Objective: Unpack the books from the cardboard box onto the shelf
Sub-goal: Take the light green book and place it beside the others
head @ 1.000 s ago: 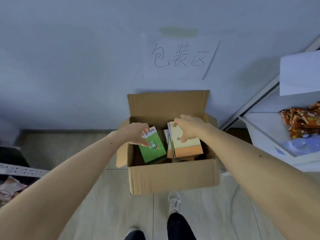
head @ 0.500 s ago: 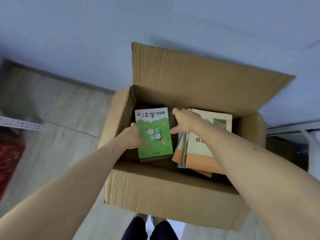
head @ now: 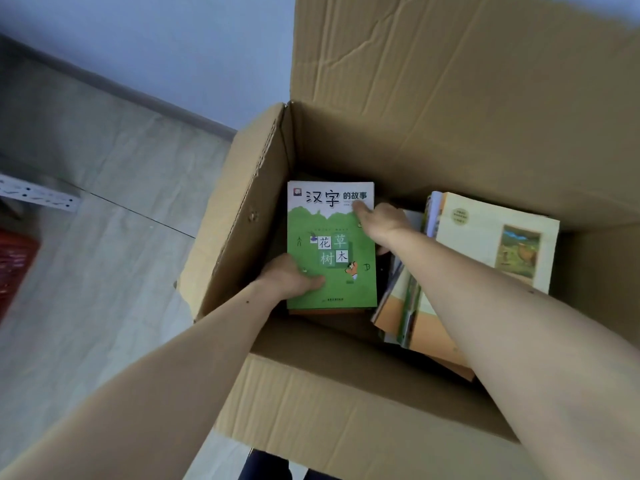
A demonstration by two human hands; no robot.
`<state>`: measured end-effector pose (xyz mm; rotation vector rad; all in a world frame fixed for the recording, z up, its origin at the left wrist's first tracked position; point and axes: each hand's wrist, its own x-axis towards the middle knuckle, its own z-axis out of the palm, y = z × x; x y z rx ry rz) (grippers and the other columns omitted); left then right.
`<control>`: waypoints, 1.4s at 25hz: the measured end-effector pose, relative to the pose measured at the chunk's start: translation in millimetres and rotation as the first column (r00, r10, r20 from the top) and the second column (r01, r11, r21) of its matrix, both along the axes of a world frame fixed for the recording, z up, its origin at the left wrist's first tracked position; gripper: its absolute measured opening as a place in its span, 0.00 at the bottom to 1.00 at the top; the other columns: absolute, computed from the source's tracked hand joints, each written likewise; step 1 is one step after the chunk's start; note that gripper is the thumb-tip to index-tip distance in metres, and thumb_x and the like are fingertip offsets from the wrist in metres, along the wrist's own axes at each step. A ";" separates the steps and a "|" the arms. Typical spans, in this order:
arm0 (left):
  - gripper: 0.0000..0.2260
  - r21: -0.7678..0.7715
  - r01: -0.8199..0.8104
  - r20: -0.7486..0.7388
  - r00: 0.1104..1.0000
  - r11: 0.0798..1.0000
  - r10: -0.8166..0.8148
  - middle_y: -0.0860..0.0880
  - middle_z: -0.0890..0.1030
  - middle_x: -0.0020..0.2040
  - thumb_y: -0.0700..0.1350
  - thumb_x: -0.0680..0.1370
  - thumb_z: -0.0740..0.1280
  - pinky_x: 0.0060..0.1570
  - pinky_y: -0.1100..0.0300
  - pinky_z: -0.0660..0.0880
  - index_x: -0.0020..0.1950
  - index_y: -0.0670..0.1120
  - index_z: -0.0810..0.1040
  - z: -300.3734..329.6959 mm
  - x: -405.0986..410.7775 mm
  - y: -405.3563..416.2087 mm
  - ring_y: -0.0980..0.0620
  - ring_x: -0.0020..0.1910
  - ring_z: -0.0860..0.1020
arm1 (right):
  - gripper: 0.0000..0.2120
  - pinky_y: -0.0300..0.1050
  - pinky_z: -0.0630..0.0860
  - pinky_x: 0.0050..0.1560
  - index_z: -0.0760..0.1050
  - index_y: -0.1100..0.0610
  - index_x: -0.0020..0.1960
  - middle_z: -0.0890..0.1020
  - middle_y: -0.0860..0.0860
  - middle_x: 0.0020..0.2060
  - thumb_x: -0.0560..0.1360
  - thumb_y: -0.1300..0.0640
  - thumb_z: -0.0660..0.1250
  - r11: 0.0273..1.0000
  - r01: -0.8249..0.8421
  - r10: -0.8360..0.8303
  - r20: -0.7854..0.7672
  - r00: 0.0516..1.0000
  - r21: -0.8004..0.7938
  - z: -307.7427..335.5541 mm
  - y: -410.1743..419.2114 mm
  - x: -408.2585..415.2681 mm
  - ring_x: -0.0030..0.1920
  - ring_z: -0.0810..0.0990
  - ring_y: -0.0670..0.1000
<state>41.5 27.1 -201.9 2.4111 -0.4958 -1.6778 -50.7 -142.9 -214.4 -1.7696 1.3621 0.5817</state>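
An open cardboard box [head: 346, 417] stands on the floor below me with books inside. A green book [head: 341, 282] with white Chinese lettering lies face up at the left of the box, on top of other books. My left hand [head: 289, 277] grips its lower left edge, thumb on the cover. My right hand [head: 381, 221] grips its upper right edge, thumb on the cover. A cream and orange book [head: 485, 237] leans with several other books at the right of the box, partly under my right forearm.
The box's tall back flap [head: 450, 71] stands up against a pale wall. A grey floor [head: 86, 237] lies to the left, with a white perforated metal rail [head: 38, 195] and something red [head: 14, 268] at the left edge. No shelf is in view.
My head has moved much closer over the box. My right hand has left the cream book and moved onto the green book's upper right edge. My left hand stays on the green book.
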 end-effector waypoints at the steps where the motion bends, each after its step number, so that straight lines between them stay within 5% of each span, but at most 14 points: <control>1: 0.24 0.003 -0.038 0.000 0.999 0.999 0.038 0.48 0.79 0.66 0.51 0.73 0.75 0.62 0.56 0.75 0.67 0.48 0.76 -1.4 -1.3 -1.9 0.47 0.64 0.78 | 0.31 0.56 0.79 0.55 0.76 0.60 0.61 0.81 0.57 0.57 0.81 0.36 0.49 1.000 0.014 -0.014 -0.010 1.000 -0.007 -0.9 0.8 1.5 0.50 0.82 0.59; 6: 0.25 0.034 -0.168 0.065 0.984 0.985 0.165 0.47 0.80 0.64 0.49 0.72 0.76 0.59 0.55 0.78 0.67 0.46 0.76 -5.6 -13.7 -10.3 0.47 0.62 0.79 | 0.27 0.54 0.78 0.56 0.75 0.58 0.52 0.82 0.58 0.54 0.82 0.39 0.47 0.995 0.043 -0.048 -0.059 0.997 -0.086 -3.3 3.1 7.1 0.49 0.82 0.58; 11: 0.35 0.045 -0.447 -0.085 0.889 0.893 0.449 0.44 0.80 0.63 0.45 0.64 0.83 0.63 0.49 0.76 0.67 0.41 0.74 1.3 -2.6 -10.0 0.44 0.63 0.78 | 0.32 0.48 0.73 0.57 0.74 0.61 0.66 0.78 0.58 0.65 0.81 0.37 0.48 0.993 0.096 -0.100 -0.049 0.994 -0.070 -4.3 1.7 4.5 0.59 0.79 0.59; 16: 0.36 0.039 -0.466 -0.266 0.848 0.884 0.459 0.46 0.80 0.64 0.46 0.66 0.81 0.65 0.44 0.73 0.70 0.45 0.71 29.4 -1.7 -9.7 0.44 0.65 0.76 | 0.38 0.53 0.68 0.66 0.64 0.59 0.75 0.67 0.57 0.75 0.78 0.32 0.50 0.954 0.278 -0.281 0.019 0.959 0.111 10.9 3.9 3.7 0.71 0.69 0.60; 18: 0.32 -0.003 -0.505 -0.295 0.825 0.863 0.481 0.47 0.83 0.58 0.45 0.65 0.81 0.56 0.47 0.78 0.65 0.45 0.73 49.8 -1.7 -8.3 0.47 0.57 0.81 | 0.42 0.57 0.66 0.68 0.62 0.58 0.77 0.65 0.57 0.76 0.75 0.28 0.52 0.924 0.345 -0.355 0.037 0.934 0.162 27.8 4.8 -0.2 0.72 0.67 0.61; 21: 0.26 -0.081 -0.523 -0.356 0.811 0.849 0.465 0.49 0.85 0.49 0.42 0.66 0.81 0.37 0.58 0.77 0.60 0.46 0.74 97.1 3.0 -4.0 0.52 0.45 0.84 | 0.51 0.60 0.63 0.70 0.58 0.58 0.78 0.63 0.57 0.77 0.69 0.23 0.56 0.898 0.404 -0.416 0.040 0.908 0.175 77.7 3.6 -4.5 0.74 0.65 0.61; 28: 0.29 -0.302 -0.520 -0.452 0.816 0.799 0.360 0.45 0.85 0.57 0.37 0.67 0.79 0.61 0.43 0.77 0.66 0.44 0.76 253.4 25.5 25.7 0.42 0.57 0.83 | 0.71 0.65 0.65 0.70 0.60 0.56 0.77 0.68 0.57 0.74 0.44 0.18 0.67 0.815 0.429 -0.546 0.266 0.794 0.390 247.0 19.4 17.8 0.72 0.69 0.61; 35: 0.31 -0.519 -0.532 -0.417 0.841 0.669 0.345 0.43 0.83 0.62 0.41 0.65 0.75 0.66 0.43 0.74 0.68 0.43 0.76 417.0 69.5 114.8 0.41 0.62 0.81 | 0.58 0.61 0.63 0.72 0.57 0.65 0.76 0.65 0.61 0.74 0.62 0.28 0.70 0.918 0.258 -0.393 0.613 0.685 0.301 421.6 93.7 93.3 0.72 0.67 0.62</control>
